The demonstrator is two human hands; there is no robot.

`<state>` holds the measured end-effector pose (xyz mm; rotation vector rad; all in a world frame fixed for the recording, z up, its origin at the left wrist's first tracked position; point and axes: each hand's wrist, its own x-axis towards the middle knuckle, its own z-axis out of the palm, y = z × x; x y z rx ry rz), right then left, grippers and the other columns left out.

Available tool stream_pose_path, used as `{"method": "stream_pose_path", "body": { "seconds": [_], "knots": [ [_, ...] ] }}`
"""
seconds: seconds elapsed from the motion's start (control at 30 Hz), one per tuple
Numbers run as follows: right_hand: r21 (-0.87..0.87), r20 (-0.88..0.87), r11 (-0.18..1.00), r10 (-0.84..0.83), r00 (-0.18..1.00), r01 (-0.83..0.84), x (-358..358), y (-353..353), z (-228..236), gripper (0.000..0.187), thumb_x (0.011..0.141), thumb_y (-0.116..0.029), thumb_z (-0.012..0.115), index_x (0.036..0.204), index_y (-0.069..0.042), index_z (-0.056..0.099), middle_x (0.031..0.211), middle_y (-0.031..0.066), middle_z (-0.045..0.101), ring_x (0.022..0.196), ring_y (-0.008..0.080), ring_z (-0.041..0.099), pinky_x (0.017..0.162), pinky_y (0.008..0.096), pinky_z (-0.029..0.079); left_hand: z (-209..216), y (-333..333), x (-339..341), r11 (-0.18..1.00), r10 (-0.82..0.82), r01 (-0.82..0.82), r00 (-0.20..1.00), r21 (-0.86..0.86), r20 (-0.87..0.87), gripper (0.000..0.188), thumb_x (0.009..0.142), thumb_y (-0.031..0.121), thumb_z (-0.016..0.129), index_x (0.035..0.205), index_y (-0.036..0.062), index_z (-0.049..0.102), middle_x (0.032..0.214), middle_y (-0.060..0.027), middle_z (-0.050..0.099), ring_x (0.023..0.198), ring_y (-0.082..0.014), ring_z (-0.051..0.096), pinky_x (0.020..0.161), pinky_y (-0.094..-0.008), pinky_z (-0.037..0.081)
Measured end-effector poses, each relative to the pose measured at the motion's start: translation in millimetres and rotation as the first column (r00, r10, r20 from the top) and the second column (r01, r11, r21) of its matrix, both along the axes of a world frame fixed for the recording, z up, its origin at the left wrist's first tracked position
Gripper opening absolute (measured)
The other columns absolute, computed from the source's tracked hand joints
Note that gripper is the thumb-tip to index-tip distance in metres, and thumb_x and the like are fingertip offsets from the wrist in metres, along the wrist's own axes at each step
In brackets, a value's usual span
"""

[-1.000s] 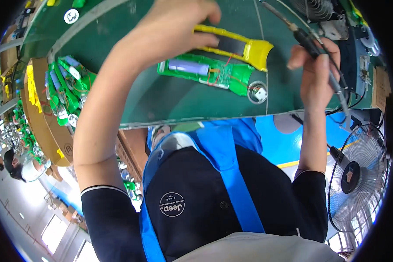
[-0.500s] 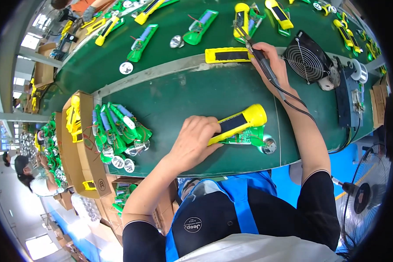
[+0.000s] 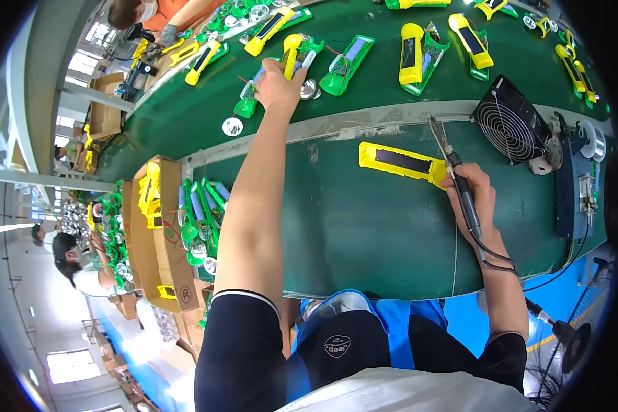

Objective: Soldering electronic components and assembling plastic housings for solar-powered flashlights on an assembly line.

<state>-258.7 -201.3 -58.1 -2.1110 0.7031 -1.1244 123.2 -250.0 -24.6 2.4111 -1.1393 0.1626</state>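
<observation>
My left hand (image 3: 279, 86) reaches over the far belt, its fingers curled around a yellow-and-green flashlight housing (image 3: 291, 53). A green flashlight half (image 3: 246, 104) with wires lies under and beside those fingers, and its contact with them is partly hidden. On the near work surface, my right hand (image 3: 475, 196) is closed around a soldering iron (image 3: 465, 196), tip pointing away from me. The fingertips of that hand also touch the end of a yellow flashlight cover (image 3: 399, 162) with a dark panel, lying at a slant.
More flashlight halves (image 3: 348, 65) lie along the belt (image 3: 378, 103). A black fan (image 3: 508, 120) and a soldering station (image 3: 575, 185) with a solder spool stand at right. At left are a cardboard box (image 3: 163, 254) and a pile of green halves (image 3: 202, 213). Other people work beyond.
My left hand has carried the yellow-and-green housing from the near surface to the far belt. My right hand has drawn back toward me with the soldering iron, and the yellow cover has come nearer.
</observation>
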Motion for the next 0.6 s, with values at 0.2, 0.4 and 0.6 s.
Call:
{"method": "stream_pose_path", "body": {
  "seconds": [0.2,0.4,0.6],
  "knots": [
    [0.078,0.052,0.997,0.011,0.999,-0.015,0.4,-7.0,-4.4,0.041,0.074,0.013,0.055,0.109,-0.003,0.041,0.095,0.0141,0.057,0.077,0.0191,0.065,0.073,0.0303,0.052,22.1,-49.0,-51.4,0.851,-0.524,0.505,0.833,0.143,0.177,0.06,0.074,0.036,0.066,0.123,0.0165,0.04,0.113,-0.0184,0.054,0.095,-0.0366,0.056,0.082,-0.0529,0.041],
    [0.178,0.118,0.984,0.005,0.993,-0.026,1.9,-0.6,-2.8,0.04,0.076,0.012,0.054,0.111,-0.002,0.041,0.095,0.0136,0.057,0.08,0.0205,0.064,0.075,0.032,0.052,48.0,-23.7,-81.7,0.818,-0.528,0.483,0.846,0.312,0.075,0.046,0.079,0.028,0.058,0.122,0.0243,0.045,0.105,-0.0189,0.056,0.094,-0.0355,0.057,0.08,-0.0475,0.044],
    [0.319,0.154,0.939,0.081,0.985,-0.127,4.0,-3.2,-7.5,0.035,0.082,0.005,0.054,0.114,-0.003,0.041,0.093,0.0105,0.057,0.087,0.0184,0.061,0.08,0.0309,0.048,66.8,139.6,-109.8,0.723,-0.556,0.69,0.611,0.035,-0.563,0.048,0.079,0.027,0.069,0.12,0.0142,0.048,0.092,-0.0084,0.054,0.085,-0.019,0.052,0.073,-0.0314,0.044]
  ]
}}
